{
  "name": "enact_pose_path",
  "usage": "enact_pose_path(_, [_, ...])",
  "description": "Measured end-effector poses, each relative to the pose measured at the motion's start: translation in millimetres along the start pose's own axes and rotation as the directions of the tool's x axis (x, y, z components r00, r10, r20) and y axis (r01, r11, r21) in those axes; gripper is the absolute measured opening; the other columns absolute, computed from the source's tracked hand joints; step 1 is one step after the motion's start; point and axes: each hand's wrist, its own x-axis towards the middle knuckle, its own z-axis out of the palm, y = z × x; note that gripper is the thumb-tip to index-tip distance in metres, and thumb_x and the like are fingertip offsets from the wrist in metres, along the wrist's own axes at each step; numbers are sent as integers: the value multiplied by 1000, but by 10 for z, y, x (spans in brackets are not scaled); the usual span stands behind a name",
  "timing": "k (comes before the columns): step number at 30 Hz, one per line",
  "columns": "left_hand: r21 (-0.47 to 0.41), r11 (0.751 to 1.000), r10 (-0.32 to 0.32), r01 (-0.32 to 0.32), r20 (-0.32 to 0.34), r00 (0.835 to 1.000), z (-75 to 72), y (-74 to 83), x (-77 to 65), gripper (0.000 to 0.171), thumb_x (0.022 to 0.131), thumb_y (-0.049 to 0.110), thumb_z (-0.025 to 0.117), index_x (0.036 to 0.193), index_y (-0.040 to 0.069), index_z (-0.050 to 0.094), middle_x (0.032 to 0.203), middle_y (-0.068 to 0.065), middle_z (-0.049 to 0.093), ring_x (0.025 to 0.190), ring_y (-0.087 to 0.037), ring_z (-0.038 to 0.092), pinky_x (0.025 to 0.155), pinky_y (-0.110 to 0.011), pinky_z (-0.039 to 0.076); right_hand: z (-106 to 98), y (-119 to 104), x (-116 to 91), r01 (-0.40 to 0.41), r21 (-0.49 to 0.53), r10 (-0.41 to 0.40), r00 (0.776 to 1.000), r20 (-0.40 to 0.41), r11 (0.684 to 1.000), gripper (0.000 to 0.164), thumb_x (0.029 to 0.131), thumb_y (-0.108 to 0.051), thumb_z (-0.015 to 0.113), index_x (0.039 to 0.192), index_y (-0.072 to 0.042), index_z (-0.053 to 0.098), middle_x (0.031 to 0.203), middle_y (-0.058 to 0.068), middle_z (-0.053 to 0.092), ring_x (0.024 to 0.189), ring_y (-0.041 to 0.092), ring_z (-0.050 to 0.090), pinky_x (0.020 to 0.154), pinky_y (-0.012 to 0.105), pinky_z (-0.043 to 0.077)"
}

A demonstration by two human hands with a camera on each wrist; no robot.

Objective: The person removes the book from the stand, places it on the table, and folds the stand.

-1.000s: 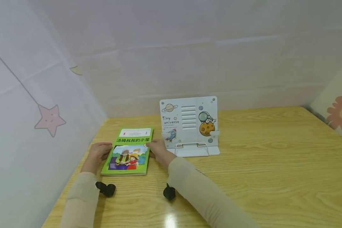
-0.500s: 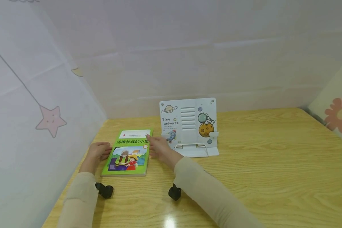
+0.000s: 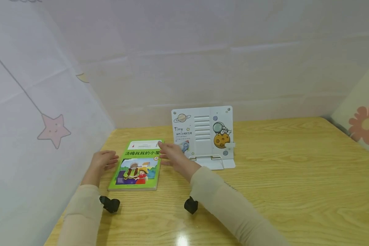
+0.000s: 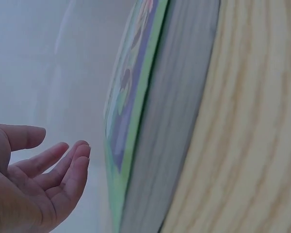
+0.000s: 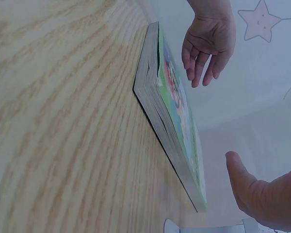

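A thick green-covered book (image 3: pixel 135 186) with a picture of two figures lies flat on the wooden table, cover up. My left hand (image 3: pixel 102 162) hovers beside its left edge, fingers loosely bent and holding nothing. Near the upper right edge, my right hand (image 3: pixel 176 156) is held with fingers extended, its fingertips overlapping the cover's corner in the head view. The right wrist view has the book (image 5: pixel 167 124) between the raised left hand (image 5: pixel 209 46) and the right thumb (image 5: pixel 242 182). In the left wrist view, a gap separates the left fingers (image 4: pixel 75 179) from the cover.
A white metal book stand (image 3: pixel 203 130) with space drawings stands upright behind my right hand, its wire holder (image 3: pixel 206 156) at the front. Black wrist cameras (image 3: pixel 110 204) hang from both sleeves. A pale printed cloth (image 3: pixel 184 68) encloses the table (image 3: pixel 295 177) at the back and sides.
My right hand has let go of the book's right edge and drawn up and back. My left hand has shifted slightly left, away from the book, which stays in place.
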Motion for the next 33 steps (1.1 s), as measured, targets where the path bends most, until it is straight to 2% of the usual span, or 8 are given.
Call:
enact_pose_path(6, [-12,1000,24,-24,9,1000,-20,42,21,50,91,21,40,128,-11,28,123,-28,39,92,-21,53,81,-32,43,-57,-103,-26,39,-20,-39,999,-3,999,58,84,-36,53,126,1,37,119,21,43,106,33,44,81,38,43])
enact_pose_path(10, [-10,999,36,-36,6,999,-4,44,73,52,89,26,45,127,-7,33,115,-22,48,83,-13,56,75,-28,46,-96,-178,-49,54,-52,-55,998,-21,997,55,84,-36,53,124,0,40,117,18,46,105,31,46,79,37,44])
enact_pose_path(16, [-36,995,90,-89,40,995,114,160,19,53,89,26,45,129,-6,30,116,-23,47,99,-26,52,81,-32,43,-173,-299,-88,83,-125,-88,995,-41,989,50,85,-34,53,122,-2,43,117,15,48,103,28,48,76,33,46])
enact_pose_path(23, [-113,979,172,-168,27,985,282,316,-69,50,89,24,46,127,-6,34,119,-22,45,100,-26,51,83,-33,42,-323,-453,-146,122,-170,-134,989,-57,978,46,85,-32,53,121,-3,45,116,15,49,102,28,49,80,37,43])
enact_pose_path(26, [-125,973,200,-196,26,979,341,329,-45,52,87,28,50,126,-5,37,115,-19,50,101,-27,51,83,-34,41,-398,-496,-156,133,-175,-145,988,-58,976,45,86,-31,53,120,-3,46,115,16,50,103,28,49,81,38,43])
enact_pose_path(28, [-190,955,240,-227,50,969,354,231,134,48,85,28,54,121,-3,44,108,-16,56,95,-25,55,80,-34,44,-449,-519,-168,133,-168,-144,988,-56,977,45,86,-31,52,120,-3,46,117,16,49,103,27,49,82,38,42])
enact_pose_path(33, [-187,955,249,-231,81,965,491,296,133,48,86,28,53,122,-2,43,112,-19,53,98,-29,52,83,-36,42,-588,-570,-216,140,-164,-151,987,-57,976,45,87,-30,51,121,-2,44,118,17,47,105,29,47,85,39,39])
